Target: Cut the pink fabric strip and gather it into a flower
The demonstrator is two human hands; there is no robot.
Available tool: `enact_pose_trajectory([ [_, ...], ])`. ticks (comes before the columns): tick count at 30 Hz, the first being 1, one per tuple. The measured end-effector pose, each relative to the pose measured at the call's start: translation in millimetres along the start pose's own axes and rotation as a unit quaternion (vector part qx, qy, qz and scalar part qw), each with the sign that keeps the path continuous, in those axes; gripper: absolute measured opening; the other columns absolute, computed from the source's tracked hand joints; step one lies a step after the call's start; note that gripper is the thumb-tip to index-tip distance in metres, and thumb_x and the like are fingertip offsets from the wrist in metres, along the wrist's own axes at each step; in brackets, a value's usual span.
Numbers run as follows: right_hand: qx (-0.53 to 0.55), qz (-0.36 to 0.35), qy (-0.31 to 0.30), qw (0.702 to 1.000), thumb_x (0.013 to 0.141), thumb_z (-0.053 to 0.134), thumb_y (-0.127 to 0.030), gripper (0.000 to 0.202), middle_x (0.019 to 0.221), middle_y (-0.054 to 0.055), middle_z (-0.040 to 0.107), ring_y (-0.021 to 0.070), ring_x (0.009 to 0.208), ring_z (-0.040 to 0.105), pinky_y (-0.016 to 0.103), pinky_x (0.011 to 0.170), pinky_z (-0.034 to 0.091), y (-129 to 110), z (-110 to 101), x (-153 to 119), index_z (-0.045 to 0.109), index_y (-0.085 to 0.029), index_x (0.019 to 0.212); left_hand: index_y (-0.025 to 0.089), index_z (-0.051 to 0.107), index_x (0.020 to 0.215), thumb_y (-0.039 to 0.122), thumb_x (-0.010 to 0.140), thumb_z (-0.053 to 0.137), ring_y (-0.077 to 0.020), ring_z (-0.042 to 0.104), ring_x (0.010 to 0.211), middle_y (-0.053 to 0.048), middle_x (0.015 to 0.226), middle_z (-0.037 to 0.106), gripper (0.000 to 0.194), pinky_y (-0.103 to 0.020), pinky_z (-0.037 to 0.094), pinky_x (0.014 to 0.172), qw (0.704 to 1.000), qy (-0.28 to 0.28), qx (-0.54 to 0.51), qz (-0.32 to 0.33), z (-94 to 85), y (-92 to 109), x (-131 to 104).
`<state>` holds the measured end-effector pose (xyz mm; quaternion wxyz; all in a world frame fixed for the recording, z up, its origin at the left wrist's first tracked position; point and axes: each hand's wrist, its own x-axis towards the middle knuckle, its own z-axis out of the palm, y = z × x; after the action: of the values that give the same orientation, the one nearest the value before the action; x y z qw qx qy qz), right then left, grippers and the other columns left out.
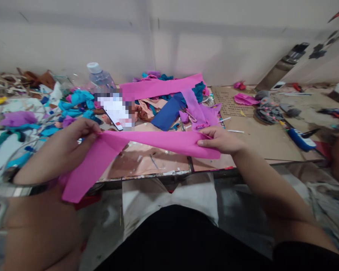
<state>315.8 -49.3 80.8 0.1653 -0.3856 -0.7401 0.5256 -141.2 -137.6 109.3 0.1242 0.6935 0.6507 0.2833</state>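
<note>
A long pink strip of crepe paper [158,142] stretches between my two hands above the table's front edge. My left hand [83,137] pinches it between thumb and fingers, and a loose tail hangs down toward the lower left. On the other side my right hand [220,140] grips the strip near its end, thumb on top. Behind the strip lie another pink strip [161,87], a dark blue strip [169,112] and purple pieces [202,113]. A phone [117,111] with a lit, blurred screen rests just beyond my left hand.
A clear bottle with a white cap [100,77] stands at the back left, amid blue scraps [79,101]. To the right, cardboard [257,139] carries a blue-handled tool [301,139] and a grey bundle [268,111]. A dark bottle [282,67] leans near the wall. Someone's arm shows at far right.
</note>
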Motion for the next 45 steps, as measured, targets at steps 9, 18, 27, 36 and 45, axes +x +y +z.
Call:
enact_pose_trajectory([
  [9, 0.033, 0.068, -0.03, 0.997, 0.078, 0.081, -0.065, 0.049, 0.071, -0.005, 0.047, 0.012, 0.064, 0.036, 0.028, 0.063, 0.028, 31.1, 21.6, 41.0, 0.061, -0.02, 0.076, 0.037, 0.063, 0.107, 0.044, 0.089, 0.055, -0.0283, 0.067, 0.081, 0.002, 0.097, 0.072, 0.021, -0.043, 0.052, 0.076, 0.981, -0.154, 0.105, 0.045, -1.4, -47.1, -0.3],
  [18, -0.02, 0.075, -0.005, 0.997, 0.085, 0.072, -0.062, 0.045, 0.082, -0.001, 0.059, 0.0146, 0.074, 0.049, 0.028, 0.069, 0.036, 34.6, 31.4, 54.5, 0.068, -0.017, 0.089, 0.02, 0.064, 0.132, 0.025, 0.093, 0.041, -0.0292, 0.071, 0.094, -0.012, 0.116, 0.075, 0.046, -0.035, 0.05, 0.076, 0.916, -0.212, 0.338, -0.047, -2.6, -59.3, 10.2],
  [27, -0.213, -0.008, -0.037, 0.976, 0.098, 0.059, -0.037, 0.025, 0.083, 0.002, 0.068, 0.0163, 0.075, 0.056, 0.03, 0.07, 0.035, 23.8, 61.1, 65.3, 0.069, -0.018, 0.087, 0.012, 0.066, 0.136, 0.017, 0.097, 0.044, -0.0325, 0.057, 0.129, -0.017, 0.133, 0.067, 0.044, -0.046, 0.044, 0.116, 0.937, -0.029, 0.32, 0.137, 44.4, -34.4, 6.1],
  [36, -0.325, -0.057, 0.053, 0.943, 0.103, 0.06, -0.036, 0.024, 0.107, 0.013, 0.077, 0.0227, 0.093, 0.066, 0.031, 0.08, 0.041, 30.0, 69.7, 81.5, 0.073, -0.016, 0.098, 0.016, 0.059, 0.146, 0.031, 0.105, 0.051, -0.036, 0.048, 0.149, -0.015, 0.155, 0.059, 0.045, -0.055, 0.037, 0.126, 0.966, -0.085, 0.141, 0.199, 151.8, 55.2, -43.0],
  [45, -0.179, -0.043, 0.093, 0.979, 0.094, 0.06, -0.04, 0.027, 0.088, 0.004, 0.072, 0.021, 0.084, 0.063, 0.032, 0.079, 0.044, 37.0, 42.3, 73.5, 0.071, -0.016, 0.089, 0.017, 0.045, 0.161, 0.047, 0.103, 0.054, -0.0371, 0.037, 0.16, -0.017, 0.168, 0.047, 0.066, -0.06, 0.023, 0.133, 0.973, -0.05, 0.197, 0.109, 134.5, 24.0, -48.1],
])
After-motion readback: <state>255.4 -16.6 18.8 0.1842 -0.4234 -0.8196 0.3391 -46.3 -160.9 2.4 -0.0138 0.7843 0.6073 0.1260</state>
